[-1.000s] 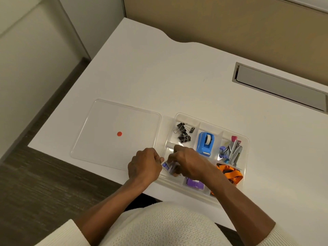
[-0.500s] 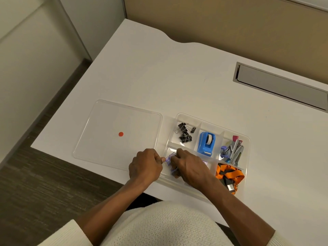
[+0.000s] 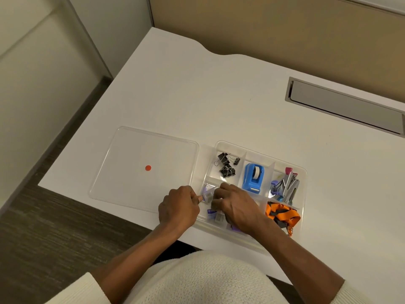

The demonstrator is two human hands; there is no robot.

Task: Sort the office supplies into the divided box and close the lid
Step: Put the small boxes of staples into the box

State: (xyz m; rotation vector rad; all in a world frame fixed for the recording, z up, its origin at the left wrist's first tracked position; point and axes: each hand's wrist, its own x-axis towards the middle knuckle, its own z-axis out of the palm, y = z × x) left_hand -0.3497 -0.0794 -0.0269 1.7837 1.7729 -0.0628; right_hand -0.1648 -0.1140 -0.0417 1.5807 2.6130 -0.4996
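Observation:
The clear divided box [image 3: 303,172] sits near the desk's front edge. Its compartments hold black binder clips [image 3: 226,164], a blue tape dispenser [image 3: 253,177], staplers and staple removers [image 3: 286,187] and an orange lanyard [image 3: 281,213]. Both hands meet over the front left compartment. My left hand [image 3: 178,208] and my right hand [image 3: 236,207] pinch a small purple staple box [image 3: 207,194] between their fingertips. More small purple boxes [image 3: 212,213] lie below it, partly hidden by my right hand. The clear lid [image 3: 122,150] with an orange dot lies flat to the left of the box.
The white desk [image 3: 219,102] ends just in front of the box; dark carpet lies below to the left. A grey cable hatch [image 3: 346,106] is set in the desk at the back right. A beige partition stands behind.
The small purple box has shifted slightly up and left within the front left compartment, and my right hand has followed it. The left hand has stayed about where it was.

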